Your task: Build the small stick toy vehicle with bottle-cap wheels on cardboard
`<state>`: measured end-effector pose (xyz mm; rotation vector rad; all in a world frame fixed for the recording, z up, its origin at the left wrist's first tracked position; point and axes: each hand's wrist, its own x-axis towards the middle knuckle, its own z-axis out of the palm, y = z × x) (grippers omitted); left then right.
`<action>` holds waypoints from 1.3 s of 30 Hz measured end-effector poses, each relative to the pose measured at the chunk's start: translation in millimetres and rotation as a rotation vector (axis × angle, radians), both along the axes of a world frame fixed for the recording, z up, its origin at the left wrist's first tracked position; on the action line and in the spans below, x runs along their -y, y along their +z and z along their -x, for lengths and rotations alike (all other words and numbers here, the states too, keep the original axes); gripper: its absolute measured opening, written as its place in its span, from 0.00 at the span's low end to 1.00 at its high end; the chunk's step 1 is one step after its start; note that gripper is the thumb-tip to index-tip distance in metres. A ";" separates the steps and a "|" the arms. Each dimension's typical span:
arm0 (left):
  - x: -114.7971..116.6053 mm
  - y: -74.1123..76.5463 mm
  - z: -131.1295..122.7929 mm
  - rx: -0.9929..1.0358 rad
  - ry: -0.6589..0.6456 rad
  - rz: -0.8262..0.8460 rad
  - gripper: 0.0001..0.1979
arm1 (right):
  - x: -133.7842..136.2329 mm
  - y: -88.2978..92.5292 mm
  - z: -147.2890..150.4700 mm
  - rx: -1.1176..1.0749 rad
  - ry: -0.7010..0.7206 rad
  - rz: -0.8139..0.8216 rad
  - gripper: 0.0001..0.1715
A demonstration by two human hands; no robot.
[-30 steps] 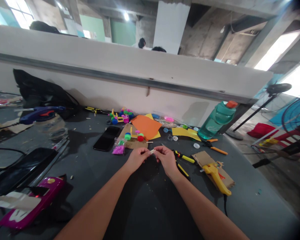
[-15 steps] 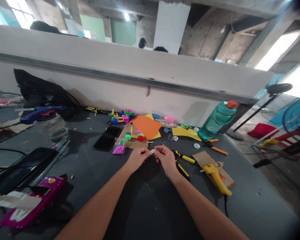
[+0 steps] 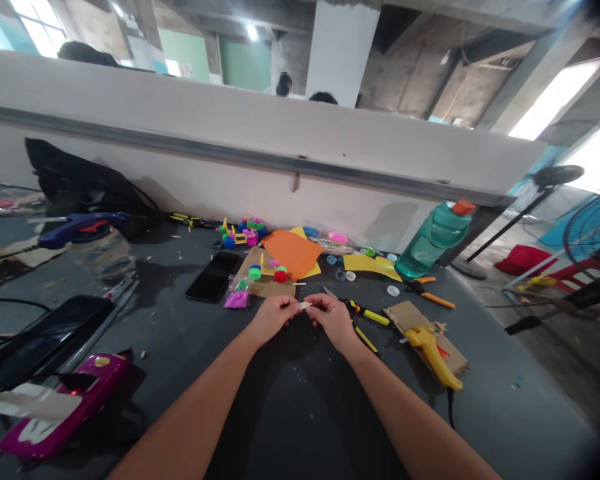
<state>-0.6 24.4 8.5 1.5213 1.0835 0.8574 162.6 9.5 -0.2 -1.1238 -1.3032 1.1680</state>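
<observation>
Between my left hand (image 3: 274, 319) and my right hand (image 3: 335, 323) is a small pale stick-like piece (image 3: 305, 305), pinched from both sides by fingertips over the dark table. What exactly it is, I cannot make out. Just right of my right hand lie yellow-and-black handled scissors (image 3: 367, 313), blade toward the back. Beyond the hands, a brown cardboard piece (image 3: 275, 288) carries small coloured plastic parts, with green (image 3: 255, 272) and red caps (image 3: 281, 274) among them. A small bag of pink and green bits (image 3: 237, 299) rests left of it.
At right a yellow glue gun (image 3: 433, 357) lies on cardboard, near orange-handled pliers (image 3: 437, 301) and a teal bottle (image 3: 433, 240). A black phone (image 3: 213, 277), a purple power strip (image 3: 93, 393) and a blue glue gun (image 3: 80, 230) are at left. A white partition (image 3: 220, 173) stands behind.
The fingertips have come a little closer together around the pale piece, and it now lies flatter. Other things on the table stay where they were.
</observation>
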 end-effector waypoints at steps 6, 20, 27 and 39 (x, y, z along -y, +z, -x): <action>-0.5 -0.4 0.0 -0.017 -0.003 -0.014 0.15 | -0.5 0.2 1.8 0.018 -0.036 0.008 0.11; -1.5 -0.7 0.1 0.036 -0.013 -0.013 0.15 | 1.0 1.7 3.8 0.040 -0.050 -0.023 0.11; -0.9 0.7 -1.1 0.065 0.012 0.031 0.17 | 0.7 -0.8 4.3 0.046 -0.082 -0.012 0.12; -2.3 -1.8 -0.1 0.033 0.031 0.015 0.17 | 2.6 -1.7 8.0 0.044 -0.091 -0.022 0.12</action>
